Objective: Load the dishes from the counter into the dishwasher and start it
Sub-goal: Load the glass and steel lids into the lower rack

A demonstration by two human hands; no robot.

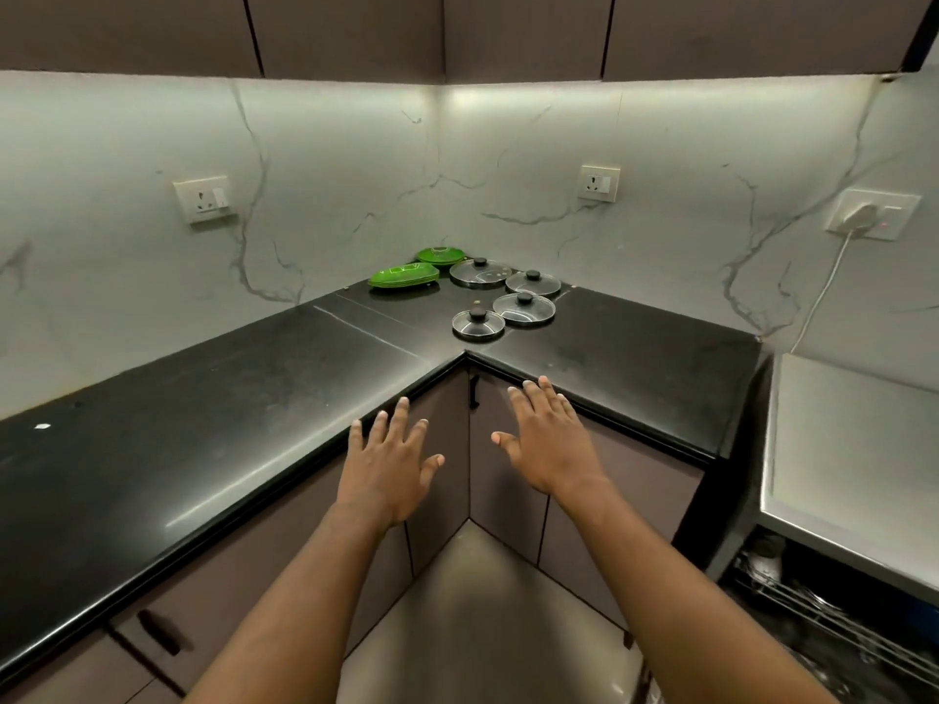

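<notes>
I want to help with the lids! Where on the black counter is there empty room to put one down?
The left counter is bare from the wall to its front edge, but for a white speck. The right stretch between the lids and the counter's end is free. The back corner is crowded: four lids and green plates sit close together.

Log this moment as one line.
left hand open, empty | right hand open, empty | round glass lids and green plastic plates on black stone counter corner, untouched | wire dishwasher rack lower right

Lids lie in the counter corner, plates behind-left of them, perhaps a dishwasher rack far right.
</notes>
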